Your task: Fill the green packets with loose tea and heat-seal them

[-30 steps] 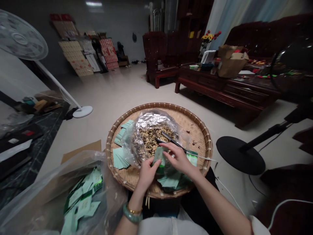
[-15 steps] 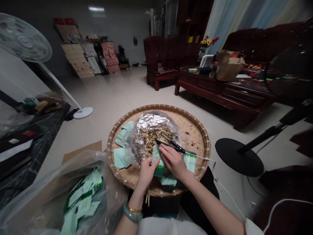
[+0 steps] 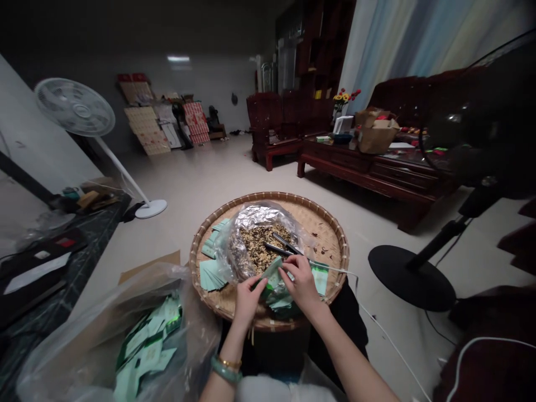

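The right hand (image 3: 305, 286) has just changed from flat fingers to a pinching grip on the green packet (image 3: 273, 271). The left hand (image 3: 247, 301) grips its other side, so both now hold it tilted, over the woven tray (image 3: 320, 223).

Single head-worn view, facing forward and down; woven tray (image 3: 335, 223) close, low centre; room beyond.

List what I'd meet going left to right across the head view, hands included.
White fan → fanned-out packets → left hand → green packet between the hands → right hand → flowers → black fan.
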A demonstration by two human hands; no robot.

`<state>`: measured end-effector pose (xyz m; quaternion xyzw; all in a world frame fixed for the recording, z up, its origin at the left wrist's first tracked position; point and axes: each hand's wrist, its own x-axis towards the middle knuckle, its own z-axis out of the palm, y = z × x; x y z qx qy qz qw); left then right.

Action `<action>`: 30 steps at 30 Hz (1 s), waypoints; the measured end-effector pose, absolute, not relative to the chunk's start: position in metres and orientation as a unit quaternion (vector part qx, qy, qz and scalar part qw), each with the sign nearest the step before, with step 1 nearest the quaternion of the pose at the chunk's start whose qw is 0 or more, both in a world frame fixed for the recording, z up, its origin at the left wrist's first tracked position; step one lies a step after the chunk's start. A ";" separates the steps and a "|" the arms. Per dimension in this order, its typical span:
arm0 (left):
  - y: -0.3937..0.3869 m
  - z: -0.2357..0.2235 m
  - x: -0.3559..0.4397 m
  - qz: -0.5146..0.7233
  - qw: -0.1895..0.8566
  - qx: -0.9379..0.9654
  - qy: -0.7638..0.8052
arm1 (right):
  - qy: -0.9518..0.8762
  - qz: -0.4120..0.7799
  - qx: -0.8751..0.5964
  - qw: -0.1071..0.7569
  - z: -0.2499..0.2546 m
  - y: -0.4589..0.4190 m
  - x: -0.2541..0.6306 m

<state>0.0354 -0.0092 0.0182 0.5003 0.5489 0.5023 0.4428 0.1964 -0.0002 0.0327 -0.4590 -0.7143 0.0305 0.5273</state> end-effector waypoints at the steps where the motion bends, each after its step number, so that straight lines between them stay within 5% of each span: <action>1: -0.012 0.019 0.035 0.509 0.441 0.497 0.547 | -0.714 0.033 -0.460 0.527 0.033 -0.003 0.196; 16: -0.017 0.000 0.023 0.629 0.508 0.319 0.495 | -0.739 0.112 -0.430 0.507 0.031 -0.011 0.173; 30: -0.016 0.009 0.018 0.524 0.572 0.436 0.456 | -0.522 0.560 -0.438 0.471 0.033 -0.001 0.187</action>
